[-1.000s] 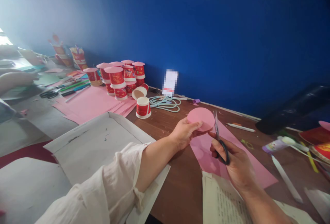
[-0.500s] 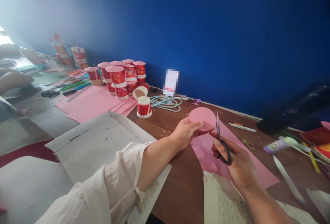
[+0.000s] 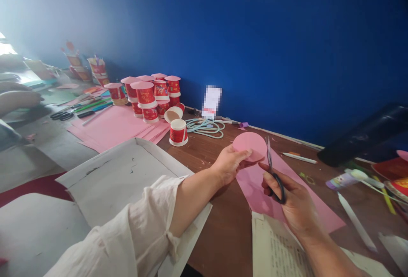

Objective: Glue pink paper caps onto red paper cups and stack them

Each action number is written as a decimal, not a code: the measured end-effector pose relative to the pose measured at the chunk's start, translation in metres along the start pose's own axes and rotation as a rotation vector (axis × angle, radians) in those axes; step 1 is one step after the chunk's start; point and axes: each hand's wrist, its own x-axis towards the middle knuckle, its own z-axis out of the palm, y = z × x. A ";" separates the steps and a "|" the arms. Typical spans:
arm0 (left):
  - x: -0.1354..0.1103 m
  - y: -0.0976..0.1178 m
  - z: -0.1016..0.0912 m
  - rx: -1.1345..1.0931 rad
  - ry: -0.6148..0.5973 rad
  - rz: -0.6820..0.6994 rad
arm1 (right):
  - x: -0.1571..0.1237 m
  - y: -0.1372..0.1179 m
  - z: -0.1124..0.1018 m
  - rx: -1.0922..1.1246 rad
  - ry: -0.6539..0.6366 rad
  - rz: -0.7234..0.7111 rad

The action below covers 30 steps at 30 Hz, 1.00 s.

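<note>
My left hand [image 3: 230,165] pinches a round pink paper disc [image 3: 250,143] between thumb and fingers, the thumb lying on its lower face. In my right hand [image 3: 291,198] is a pair of scissors [image 3: 278,185] with black handles, thumb and fingers around the loops. The blades point upward beside the disc's right edge; I cannot tell whether they touch it. Beneath both hands a pink paper sheet [image 3: 310,200] lies on the brown table, with a printed page [image 3: 274,247] overlapping its near edge.
Red paper cups with pink tops [image 3: 145,94] stand stacked at the back left, near pink sheets [image 3: 117,126]. A single red cup [image 3: 178,133], a pale coiled cord [image 3: 205,128], a glue stick [image 3: 346,178] and a white pen [image 3: 357,221] lie around. Another person's hand [image 3: 21,98] is far left.
Almost nothing differs. The disc has shifted very slightly left, its right edge a little farther from the scissor blades, and the other person's hand at far left has moved slightly.
</note>
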 end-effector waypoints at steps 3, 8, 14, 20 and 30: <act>0.000 0.000 0.000 -0.005 -0.001 0.006 | -0.002 -0.005 0.002 0.015 0.019 0.012; 0.000 0.001 0.000 0.019 -0.020 0.003 | -0.004 -0.007 0.002 0.000 0.019 0.021; 0.000 0.000 0.000 0.014 -0.024 0.007 | -0.002 -0.004 0.000 0.011 0.015 0.020; -0.001 0.000 0.001 0.020 -0.010 0.004 | -0.003 -0.005 0.000 -0.002 0.025 0.015; -0.001 0.001 0.002 0.017 -0.016 -0.009 | 0.002 0.004 -0.003 0.014 -0.011 0.012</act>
